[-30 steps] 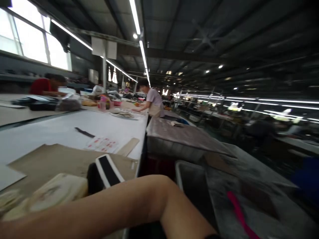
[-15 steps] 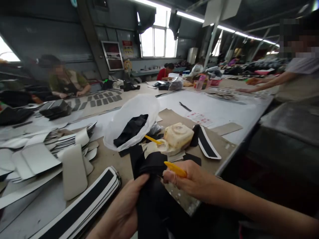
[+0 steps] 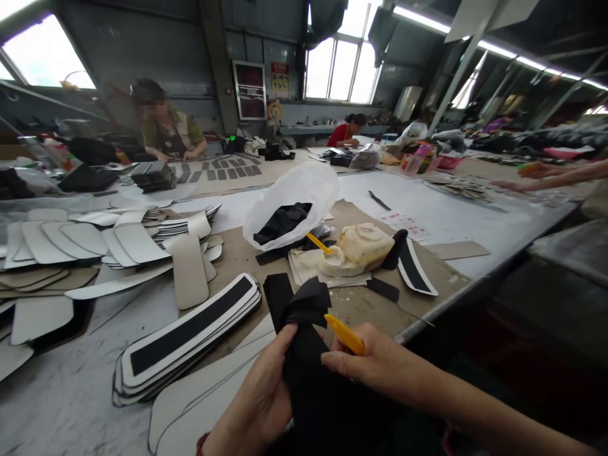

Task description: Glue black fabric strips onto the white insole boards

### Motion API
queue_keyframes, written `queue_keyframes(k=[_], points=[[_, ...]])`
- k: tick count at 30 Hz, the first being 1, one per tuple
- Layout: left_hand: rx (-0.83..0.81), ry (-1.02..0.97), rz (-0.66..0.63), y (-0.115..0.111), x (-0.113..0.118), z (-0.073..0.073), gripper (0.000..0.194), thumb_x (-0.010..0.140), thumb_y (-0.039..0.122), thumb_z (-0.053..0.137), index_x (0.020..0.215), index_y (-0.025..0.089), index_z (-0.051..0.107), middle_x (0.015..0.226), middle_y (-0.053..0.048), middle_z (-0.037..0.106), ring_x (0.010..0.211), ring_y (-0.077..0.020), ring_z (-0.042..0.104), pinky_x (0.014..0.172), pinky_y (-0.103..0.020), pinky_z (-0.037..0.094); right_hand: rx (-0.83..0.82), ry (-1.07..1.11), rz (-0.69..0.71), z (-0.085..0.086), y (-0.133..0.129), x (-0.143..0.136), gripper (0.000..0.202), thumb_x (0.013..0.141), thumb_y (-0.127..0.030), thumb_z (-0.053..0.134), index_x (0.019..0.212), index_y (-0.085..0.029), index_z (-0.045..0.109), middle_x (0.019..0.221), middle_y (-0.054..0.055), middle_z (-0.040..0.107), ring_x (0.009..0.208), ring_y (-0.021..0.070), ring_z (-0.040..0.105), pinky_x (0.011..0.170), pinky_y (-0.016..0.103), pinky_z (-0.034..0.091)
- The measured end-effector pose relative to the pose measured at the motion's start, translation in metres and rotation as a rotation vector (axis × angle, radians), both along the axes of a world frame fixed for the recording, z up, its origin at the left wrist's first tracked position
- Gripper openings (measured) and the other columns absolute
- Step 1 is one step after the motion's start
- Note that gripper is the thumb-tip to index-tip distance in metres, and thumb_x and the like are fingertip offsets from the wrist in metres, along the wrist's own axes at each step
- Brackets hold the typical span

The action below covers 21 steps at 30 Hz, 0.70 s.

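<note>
L hand [image 3: 266,383] pinches blk cloth [image 3: 304,364], thumb on top, by near edge of table [image 3: 61,405]; R hand [image 3: 373,354], fingers curled tight, grips yellow tool [image 3: 345,334] just by it; past them, dirty tub [image 3: 367,244], then white bag [image 3: 317,193] w/ blk stuff [image 3: 285,221]

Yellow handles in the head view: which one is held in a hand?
The nearer yellow handle, in the person's right hand. The rear yellow handle slants between the white bag and the round pot, with no hand on it.
</note>
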<state>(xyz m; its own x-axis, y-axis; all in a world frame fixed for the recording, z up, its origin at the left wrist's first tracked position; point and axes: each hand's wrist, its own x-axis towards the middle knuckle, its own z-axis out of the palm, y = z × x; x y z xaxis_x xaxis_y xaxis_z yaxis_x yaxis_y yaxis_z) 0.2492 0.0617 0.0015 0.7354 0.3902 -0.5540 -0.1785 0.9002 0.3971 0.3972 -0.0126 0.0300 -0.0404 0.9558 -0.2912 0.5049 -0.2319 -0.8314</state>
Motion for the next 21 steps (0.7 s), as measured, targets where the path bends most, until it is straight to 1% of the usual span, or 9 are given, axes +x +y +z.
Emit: queue_keyframes(k=[3,6,7,11,13,15,17,19,21], points=[[-0.047,-0.071,0.024,-0.005,-0.01,-0.004,0.041,0.083,0.043,0.05,0.097,0.005,0.059,0.086,-0.013,0.064,0.076,-0.0204,0.062,0.075,-0.03,0.048,-0.031,0.05,0.013,-0.001,-0.004,-0.009,0.034,0.084,-0.038,0.047,0.062,-0.013,0.037,0.056,-0.004,0.029,0.05,0.0043,0.025,0.044,0.016,0.023],[-0.03,-0.151,0.043,-0.011,-0.021,-0.011,0.05,0.078,0.053,0.054,0.099,0.008,0.059,0.088,-0.011,0.063,0.078,-0.0203,0.061,0.073,-0.03,0.048,-0.062,0.128,0.043,-0.005,-0.009,-0.017,0.033,0.084,-0.037,0.046,0.064,-0.014,0.035,0.056,-0.004,0.026,0.049,0.0044,0.022,0.043,0.017,0.02],[-0.015,-0.159,0.049,-0.013,-0.024,-0.013,0.05,0.076,0.053,0.056,0.1,0.009,0.058,0.088,-0.011,0.062,0.078,-0.0205,0.061,0.073,-0.03,0.047,-0.076,0.158,0.055,-0.006,-0.01,-0.02,0.033,0.084,-0.037,0.047,0.064,-0.014,0.034,0.055,-0.004,0.026,0.049,0.0045,0.022,0.042,0.017,0.019],[0.14,-0.049,0.125,-0.023,-0.033,-0.016,0.038,0.073,0.033,0.065,0.101,0.008,0.055,0.08,-0.008,0.06,0.067,-0.0183,0.059,0.066,-0.031,0.047,-0.085,0.184,0.058,-0.007,-0.013,-0.037,0.029,0.082,-0.031,0.049,0.064,-0.014,0.035,0.056,-0.004,0.028,0.05,0.0041,0.025,0.044,0.017,0.021],[0.214,-0.001,0.189,-0.027,-0.036,-0.011,0.034,0.074,0.026,0.064,0.101,0.009,0.053,0.08,-0.007,0.06,0.065,-0.0172,0.058,0.064,-0.03,0.046,-0.059,0.153,0.053,-0.006,-0.014,-0.047,0.027,0.081,-0.029,0.051,0.064,-0.013,0.037,0.058,-0.004,0.032,0.051,0.0038,0.027,0.045,0.016,0.024],[0.241,0.003,0.265,-0.028,-0.04,-0.005,0.029,0.075,0.022,0.062,0.1,0.011,0.052,0.08,-0.006,0.059,0.069,-0.0162,0.057,0.066,-0.029,0.046,-0.055,0.122,0.069,-0.004,-0.016,-0.053,0.026,0.08,-0.028,0.051,0.064,-0.013,0.036,0.057,-0.004,0.031,0.05,0.0036,0.027,0.044,0.015,0.023],[0.253,-0.071,0.3,-0.023,-0.047,-0.002,0.026,0.075,0.019,0.063,0.096,0.012,0.051,0.073,-0.002,0.055,0.068,-0.013,0.054,0.068,-0.027,0.045,-0.039,0.094,0.125,-0.003,-0.018,-0.049,0.028,0.083,-0.032,0.048,0.065,-0.013,0.039,0.055,-0.004,0.03,0.049,0.0037,0.025,0.043,0.016,0.021],[0.273,-0.146,0.316,-0.014,-0.056,-0.005,0.025,0.073,0.023,0.066,0.09,0.012,0.052,0.06,0.002,0.044,0.057,-0.0085,0.047,0.061,-0.025,0.043,0.044,0.019,0.157,-0.001,-0.022,-0.037,0.034,0.087,-0.04,0.041,0.068,-0.011,0.046,0.057,-0.002,0.034,0.052,0.0043,0.029,0.046,0.016,0.025],[0.3,-0.164,0.344,-0.007,-0.07,-0.013,0.031,0.068,0.03,0.071,0.084,0.013,0.052,0.051,0.006,0.033,0.046,-0.005,0.035,0.051,-0.022,0.037,0.163,-0.084,0.101,0.002,-0.023,-0.021,0.046,0.091,-0.048,0.03,0.078,-0.011,0.054,0.063,-0.001,0.04,0.057,0.0055,0.036,0.052,0.016,0.031]])
